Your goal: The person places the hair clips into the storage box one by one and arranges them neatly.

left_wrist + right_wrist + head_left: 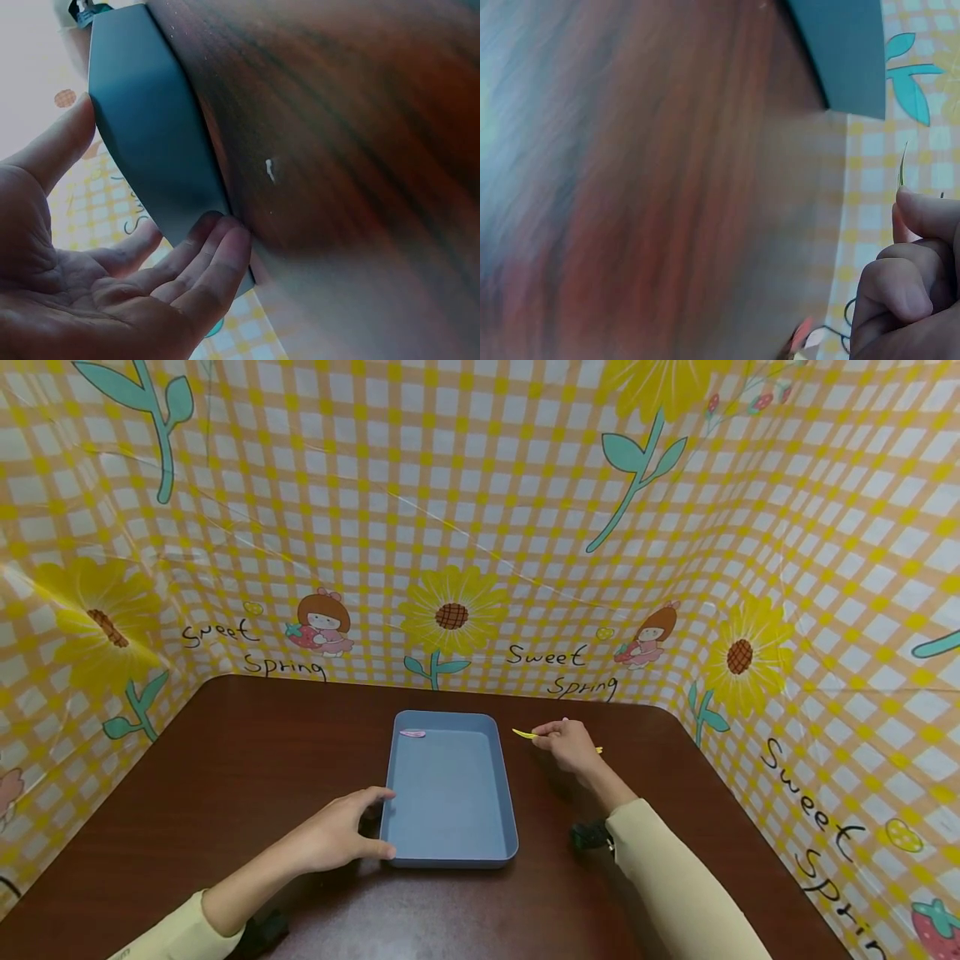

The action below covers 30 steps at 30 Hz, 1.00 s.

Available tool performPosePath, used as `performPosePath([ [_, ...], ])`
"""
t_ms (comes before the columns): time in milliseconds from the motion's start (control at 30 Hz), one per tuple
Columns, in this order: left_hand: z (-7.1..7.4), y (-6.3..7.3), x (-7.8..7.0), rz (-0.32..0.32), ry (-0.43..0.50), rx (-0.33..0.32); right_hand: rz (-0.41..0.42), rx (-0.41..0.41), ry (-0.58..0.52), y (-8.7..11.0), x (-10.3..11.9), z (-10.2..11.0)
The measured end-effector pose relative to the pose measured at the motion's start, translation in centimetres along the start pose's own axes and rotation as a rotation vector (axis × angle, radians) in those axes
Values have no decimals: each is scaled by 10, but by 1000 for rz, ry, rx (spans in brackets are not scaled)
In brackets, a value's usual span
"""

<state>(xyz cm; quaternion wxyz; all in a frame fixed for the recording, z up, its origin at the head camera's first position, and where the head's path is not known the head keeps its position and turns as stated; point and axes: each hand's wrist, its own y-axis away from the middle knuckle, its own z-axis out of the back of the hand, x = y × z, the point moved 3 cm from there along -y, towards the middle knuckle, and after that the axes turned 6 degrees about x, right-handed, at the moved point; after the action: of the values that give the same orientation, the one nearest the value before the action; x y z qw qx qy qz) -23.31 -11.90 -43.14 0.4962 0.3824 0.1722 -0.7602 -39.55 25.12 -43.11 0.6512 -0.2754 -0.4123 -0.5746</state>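
Note:
A shallow blue-grey tray [452,793] lies on the table, with a small slim pink piece [412,734] inside near its far left corner. My left hand [341,831] touches the tray's left side, thumb near the front corner. In the left wrist view, the fingers [225,247] rest against the tray's outer wall [150,127]. To the right of the tray, my right hand [567,747] pinches a thin yellow pointed piece [523,734] between thumb and fingers. Its tip points left toward the tray; the hand hides its middle, and its exact kind is unclear.
The dark brown table [300,727] is bordered by a checked, flower-printed cloth [495,527] at the back and sides. A small pink spot shows just behind the right hand. A blurred reddish thing [801,337] appears low in the right wrist view.

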Motion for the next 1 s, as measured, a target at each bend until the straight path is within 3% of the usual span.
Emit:
performPosePath([
  [200,-1,0,0,5,-1,-14,8,-5,-11,-5,15,-11],
  [467,0,0,-1,5,1,-16,39,-19,66,-9,42,-27],
  [633,0,0,-1,6,-3,-18,49,33,3,-15,56,-39],
  [1000,-1,0,-1,23,-7,-27,40,83,18,-26,77,-58],
])
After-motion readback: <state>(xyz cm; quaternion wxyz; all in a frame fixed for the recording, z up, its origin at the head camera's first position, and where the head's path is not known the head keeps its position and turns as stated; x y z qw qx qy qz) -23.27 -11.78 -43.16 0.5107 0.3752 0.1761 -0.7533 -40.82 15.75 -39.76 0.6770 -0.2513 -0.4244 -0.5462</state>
